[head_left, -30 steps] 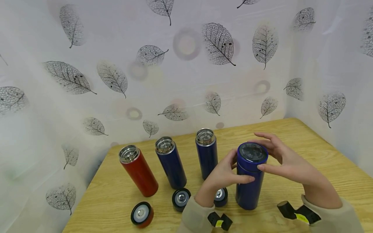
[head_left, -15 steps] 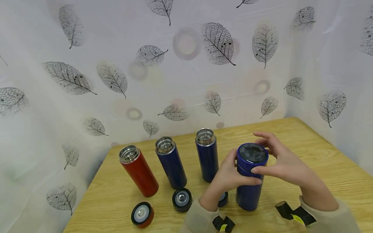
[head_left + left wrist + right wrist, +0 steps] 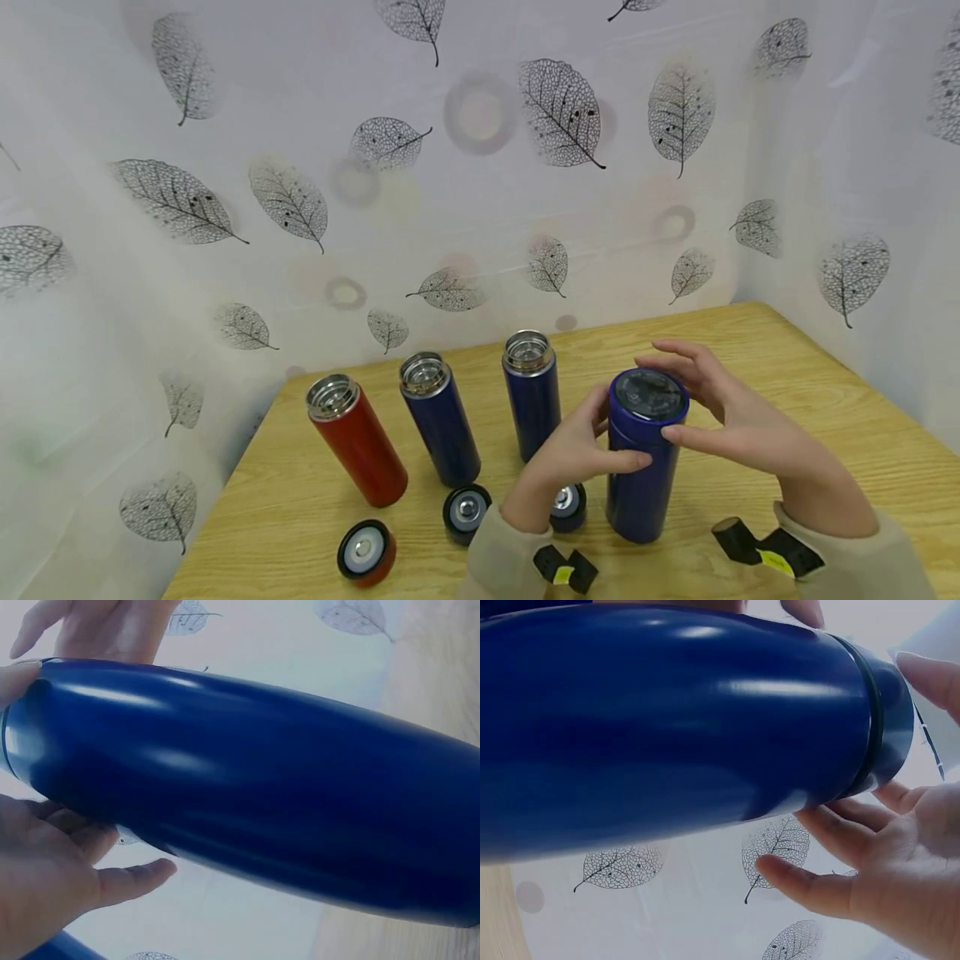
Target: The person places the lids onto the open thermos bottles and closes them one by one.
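Note:
A blue thermos bottle (image 3: 641, 496) with a glossy black-topped lid (image 3: 649, 393) stands upright on the table in the head view. My left hand (image 3: 573, 450) holds the bottle just below the lid, thumb across its front and fingers behind. The right hand (image 3: 738, 421) holds the lid between its thumb at the near edge and fingers on the far side, its index finger raised apart. In the left wrist view the blue bottle (image 3: 247, 787) fills the middle. The right wrist view shows the lid (image 3: 896, 716) beside the right fingers; a narrow seam separates lid and body.
A red bottle (image 3: 360, 450) and two dark blue bottles, one at left (image 3: 442, 429) and one at centre (image 3: 532, 408), stand lidless. Before them lie a red lid (image 3: 365, 553), a dark lid (image 3: 465, 512) and another dark lid (image 3: 567, 508), partly behind my left arm.
My right thumb slid left along the lid's front, then came back right. The left hand shifted slightly right and returned. The bottle has stayed in nearly the same spot.

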A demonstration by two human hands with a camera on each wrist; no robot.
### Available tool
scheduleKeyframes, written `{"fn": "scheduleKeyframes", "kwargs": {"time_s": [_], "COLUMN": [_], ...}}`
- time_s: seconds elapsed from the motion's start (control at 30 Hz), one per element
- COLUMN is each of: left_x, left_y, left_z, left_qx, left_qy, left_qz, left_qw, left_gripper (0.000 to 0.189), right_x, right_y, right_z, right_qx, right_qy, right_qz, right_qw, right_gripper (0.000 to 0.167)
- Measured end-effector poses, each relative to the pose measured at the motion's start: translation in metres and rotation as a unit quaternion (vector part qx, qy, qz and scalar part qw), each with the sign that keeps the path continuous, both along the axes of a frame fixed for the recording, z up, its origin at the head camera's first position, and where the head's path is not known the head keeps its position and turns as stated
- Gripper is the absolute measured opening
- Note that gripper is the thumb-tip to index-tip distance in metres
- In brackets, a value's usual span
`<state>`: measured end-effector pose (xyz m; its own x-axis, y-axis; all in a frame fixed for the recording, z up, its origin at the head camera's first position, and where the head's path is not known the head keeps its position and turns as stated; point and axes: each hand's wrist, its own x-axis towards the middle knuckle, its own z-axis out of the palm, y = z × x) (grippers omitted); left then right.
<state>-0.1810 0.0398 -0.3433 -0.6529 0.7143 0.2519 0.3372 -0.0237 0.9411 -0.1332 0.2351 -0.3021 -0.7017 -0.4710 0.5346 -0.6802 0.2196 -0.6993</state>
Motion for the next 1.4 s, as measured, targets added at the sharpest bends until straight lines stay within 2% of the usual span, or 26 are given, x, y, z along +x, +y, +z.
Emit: {"fn": "scheduleKeyframes", "kwargs": {"time_s": [0.13,0.23,0.33,0.43,0.53,0.67,0.8,0.87,0.93,1.07,1.17,1.27,1.4], "left_x": [-0.003,-0.003,-0.002,0.001,0.004,0.007,0.009,0.009,0.008,0.003,-0.001,-0.004,-0.004], "left_y": [0.0,0.0,0.0,0.002,0.005,0.01,0.012,0.012,0.01,0.003,-0.001,-0.002,-0.002], "left_z": [-0.001,-0.002,-0.003,-0.004,-0.004,-0.004,-0.005,-0.004,-0.003,-0.002,-0.002,-0.003,-0.003], "left_qx": [0.018,0.026,0.022,0.006,-0.006,-0.012,-0.015,-0.008,0.002,0.01,0.019,0.038,0.047], "left_qy": [0.012,0.011,0.005,0.002,0.009,0.028,0.034,0.037,0.033,0.021,0.013,0.009,0.009], "left_qz": [-0.02,-0.014,0.009,0.043,0.07,0.086,0.094,0.084,0.059,0.014,-0.011,-0.037,-0.047], "left_qw": [0.9996,0.9995,0.9997,0.999,0.9975,0.9958,0.9949,0.9958,0.9977,0.9996,0.9997,0.9986,0.9978], "left_gripper": [0.068,0.068,0.065,0.061,0.06,0.066,0.068,0.07,0.072,0.073,0.07,0.068,0.067], "right_x": [-0.001,-0.001,-0.001,0.0,0.001,0.003,0.002,0.001,0.0,-0.001,-0.001,-0.001,-0.002], "right_y": [0.001,0.001,0.0,-0.002,-0.004,-0.009,-0.012,-0.012,-0.011,-0.006,-0.003,-0.002,-0.002], "right_z": [-0.001,0.0,0.0,0.0,0.0,0.001,0.0,0.0,-0.001,0.0,0.0,0.0,-0.001], "right_qx": [-0.006,-0.009,-0.008,0.002,0.017,0.03,0.034,0.036,0.033,0.013,0.002,0.002,-0.009], "right_qy": [-0.002,-0.006,-0.007,-0.009,-0.018,-0.021,0.004,0.014,0.015,0.007,0.003,0.0,0.001], "right_qz": [0.014,0.013,0.002,-0.025,-0.068,-0.121,-0.136,-0.132,-0.114,-0.034,0.02,0.037,0.036], "right_qw": [0.9999,0.9999,0.9999,0.9996,0.9974,0.992,0.9902,0.9905,0.9929,0.9993,0.9998,0.9993,0.9993], "right_gripper": [0.077,0.077,0.077,0.078,0.08,0.082,0.084,0.085,0.084,0.08,0.078,0.078,0.079]}}
